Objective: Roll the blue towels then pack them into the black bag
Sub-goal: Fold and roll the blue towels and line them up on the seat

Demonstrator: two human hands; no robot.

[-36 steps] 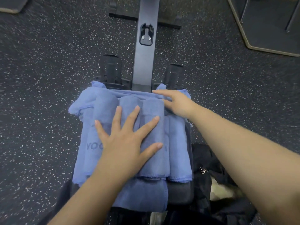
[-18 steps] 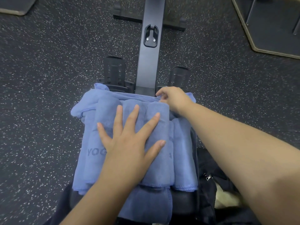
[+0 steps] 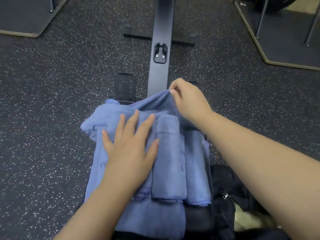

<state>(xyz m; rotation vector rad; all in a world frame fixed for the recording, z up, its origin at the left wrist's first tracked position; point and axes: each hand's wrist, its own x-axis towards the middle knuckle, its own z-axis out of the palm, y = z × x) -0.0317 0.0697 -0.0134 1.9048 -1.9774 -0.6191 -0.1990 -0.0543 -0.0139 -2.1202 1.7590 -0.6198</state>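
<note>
Several blue towels (image 3: 170,158) lie in a pile on a black padded seat (image 3: 197,220), some rolled lengthwise side by side. My left hand (image 3: 131,148) presses flat on the left rolls, fingers spread. At the far end of the pile, my right hand (image 3: 187,99) pinches the edge of an unrolled blue towel (image 3: 152,104) and holds it raised. The black bag (image 3: 225,191) sits low at the right beside the seat, its zipper pull showing, partly hidden by my right forearm.
A black machine rail (image 3: 161,40) runs away from the seat across speckled dark rubber floor (image 3: 52,101), with a footrest (image 3: 125,87) at its left. Raised platforms sit at the upper left (image 3: 26,18) and upper right (image 3: 280,37) corners.
My right hand went from lying flat on the far end of the pile to pinching a towel edge and lifting it. My left hand stays pressed on the rolls.
</note>
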